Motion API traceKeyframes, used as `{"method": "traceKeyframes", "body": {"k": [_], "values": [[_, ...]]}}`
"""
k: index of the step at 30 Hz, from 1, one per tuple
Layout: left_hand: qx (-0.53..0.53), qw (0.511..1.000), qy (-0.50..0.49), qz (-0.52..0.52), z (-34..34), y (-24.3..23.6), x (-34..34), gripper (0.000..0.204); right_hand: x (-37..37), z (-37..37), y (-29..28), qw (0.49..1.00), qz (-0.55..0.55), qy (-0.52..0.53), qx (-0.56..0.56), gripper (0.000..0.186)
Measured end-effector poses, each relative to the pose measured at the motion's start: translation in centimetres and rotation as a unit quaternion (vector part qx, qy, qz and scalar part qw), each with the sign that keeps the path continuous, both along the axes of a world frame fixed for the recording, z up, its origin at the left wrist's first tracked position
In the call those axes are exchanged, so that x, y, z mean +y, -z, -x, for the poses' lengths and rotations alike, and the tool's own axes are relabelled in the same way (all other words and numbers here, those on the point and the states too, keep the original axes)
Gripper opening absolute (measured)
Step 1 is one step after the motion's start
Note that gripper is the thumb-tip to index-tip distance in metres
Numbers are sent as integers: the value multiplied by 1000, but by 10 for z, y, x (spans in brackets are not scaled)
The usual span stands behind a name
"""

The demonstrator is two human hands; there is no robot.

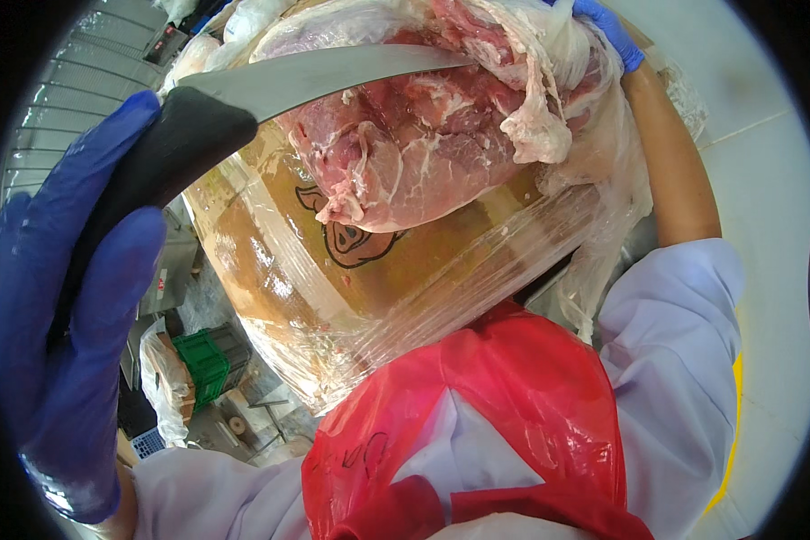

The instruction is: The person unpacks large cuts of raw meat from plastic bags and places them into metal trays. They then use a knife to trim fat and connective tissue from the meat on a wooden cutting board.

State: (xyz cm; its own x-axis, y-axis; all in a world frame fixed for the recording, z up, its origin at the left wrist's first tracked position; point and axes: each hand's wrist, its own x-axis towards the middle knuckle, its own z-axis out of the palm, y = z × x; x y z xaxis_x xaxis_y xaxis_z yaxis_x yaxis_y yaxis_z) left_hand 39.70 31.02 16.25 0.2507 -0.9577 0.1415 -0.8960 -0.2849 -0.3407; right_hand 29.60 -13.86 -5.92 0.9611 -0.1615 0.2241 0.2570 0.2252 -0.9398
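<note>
left grip (67, 306): gloved, wrapped tight round black knife (270, 90) handle, steadying the cut
blade: lies flat on raw meat (414, 135), just beyond the grip
right grip (607, 31): gloved fingers pinching meat's far edge, bracing it
under meat: film-wrapped cardboard box (351, 279)

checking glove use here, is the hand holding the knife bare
No, the left hand gripping the black handle of the knife wears a blue glove, its blade laid against the raw meat.
</note>
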Motion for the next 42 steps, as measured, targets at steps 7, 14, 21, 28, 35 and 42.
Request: {"method": "traceKeyframes", "body": {"k": [7,14,21,28,35,42], "values": [[7,1000,-18,6,29,-13,-31,33,-7,-11,5,999,18,27,14,44],[31,999,-24,-4,48,-15,-65,34,-2,-3,10,991,123,43,-23,42],[41,996,-79,12,88,-19,-76,36,0,-15,12,988,133,13,-72,41],[91,989,-84,83,62,29,-43,40,-19,-9,20,998,-34,-30,-48,40],[102,975,-34,196,46,88,-14,44,-4,-9,11,999,11,3,-33,40],[106,963,-43,246,50,119,-5,50,-1,0,4,998,43,35,-12,39]]}}
